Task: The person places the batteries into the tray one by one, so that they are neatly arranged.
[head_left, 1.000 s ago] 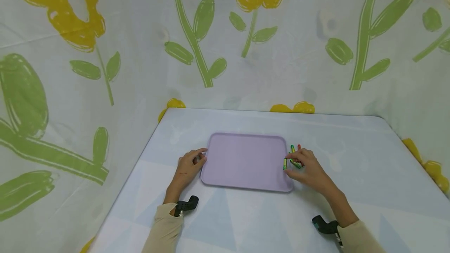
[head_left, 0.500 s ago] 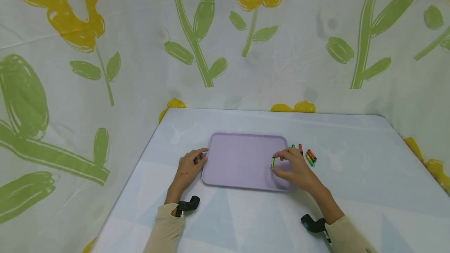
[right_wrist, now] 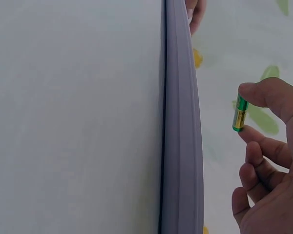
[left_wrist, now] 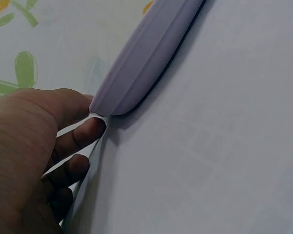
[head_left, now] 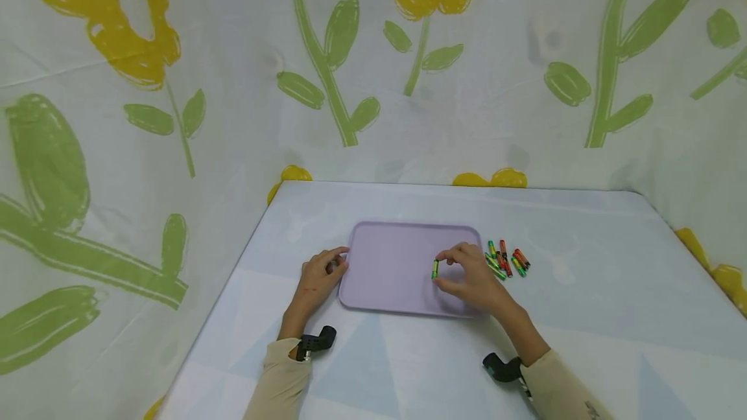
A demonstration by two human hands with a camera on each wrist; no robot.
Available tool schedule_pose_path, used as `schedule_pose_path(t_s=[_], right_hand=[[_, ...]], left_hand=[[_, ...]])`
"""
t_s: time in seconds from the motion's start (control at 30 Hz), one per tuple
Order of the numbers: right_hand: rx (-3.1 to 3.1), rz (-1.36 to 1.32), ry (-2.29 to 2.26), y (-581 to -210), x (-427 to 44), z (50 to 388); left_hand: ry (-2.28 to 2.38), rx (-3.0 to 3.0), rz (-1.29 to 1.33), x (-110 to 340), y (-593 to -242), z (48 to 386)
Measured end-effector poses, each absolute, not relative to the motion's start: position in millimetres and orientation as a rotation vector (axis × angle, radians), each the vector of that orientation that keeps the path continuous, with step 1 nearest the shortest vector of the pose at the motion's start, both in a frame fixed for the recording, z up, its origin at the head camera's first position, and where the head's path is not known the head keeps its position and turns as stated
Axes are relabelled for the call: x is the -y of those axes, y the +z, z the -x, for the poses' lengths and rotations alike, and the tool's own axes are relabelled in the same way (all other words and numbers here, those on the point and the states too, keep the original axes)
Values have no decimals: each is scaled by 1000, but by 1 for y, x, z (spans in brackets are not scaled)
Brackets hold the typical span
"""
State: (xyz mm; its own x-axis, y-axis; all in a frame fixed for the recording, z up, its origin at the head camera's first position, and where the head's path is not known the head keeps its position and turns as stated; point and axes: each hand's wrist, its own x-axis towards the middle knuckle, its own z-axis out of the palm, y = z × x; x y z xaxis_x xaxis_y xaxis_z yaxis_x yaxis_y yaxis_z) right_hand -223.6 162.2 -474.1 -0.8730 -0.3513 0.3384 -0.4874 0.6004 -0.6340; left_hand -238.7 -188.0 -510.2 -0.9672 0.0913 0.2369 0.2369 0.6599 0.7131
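Note:
Between thumb and forefinger, the right hand [head_left: 474,282] pinches a small green and yellow battery [head_left: 434,269] by its ends, above the right half of a purple tray [head_left: 385,268]. In the right wrist view the same battery [right_wrist: 240,113] shows between the fingertips of the right hand [right_wrist: 276,161]. At the tray's left edge rests the left hand [head_left: 315,280], its fingertips touching the rim. The left wrist view shows the left hand [left_wrist: 44,141] with its thumb or finger against the corner of the tray [left_wrist: 146,58], the other fingers bent loosely below.
Several green and red batteries [head_left: 503,258] lie in a loose group on the table [head_left: 583,258], just right of the tray. More red and green ones [head_left: 521,258] lie a little farther right. A flower-patterned cloth [head_left: 467,96] hangs behind and at the sides.
The right hand has moved left with the battery, from the tray's right edge to above the tray. The batteries beside the tray have come into fuller view. The left hand stays at the rim.

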Motion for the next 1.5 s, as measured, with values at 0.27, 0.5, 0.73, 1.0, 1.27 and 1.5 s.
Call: schedule_pose_path(t_s=[0.27,0.5,0.73,1.0,1.27,1.5], right_hand=[[2648,-716,1179,-476,-141,228],[2654,-719,1215,-478,-123,234],[2673,-725,1263,-478,-109,239],[2652,-780,1266,-485,-94,246],[2645,-814,1261,-496,-78,253],[2679,-813,1250,-502,-61,257]], left_hand=[[-1202,2701,259,187,-507,237],[-1183,2697,273,186,-505,237],[-1203,2685,276,183,-504,238],[-1198,2702,236,186,-510,241],[-1178,2683,277,187,-508,240],[-1159,2684,288,186,-507,239]])
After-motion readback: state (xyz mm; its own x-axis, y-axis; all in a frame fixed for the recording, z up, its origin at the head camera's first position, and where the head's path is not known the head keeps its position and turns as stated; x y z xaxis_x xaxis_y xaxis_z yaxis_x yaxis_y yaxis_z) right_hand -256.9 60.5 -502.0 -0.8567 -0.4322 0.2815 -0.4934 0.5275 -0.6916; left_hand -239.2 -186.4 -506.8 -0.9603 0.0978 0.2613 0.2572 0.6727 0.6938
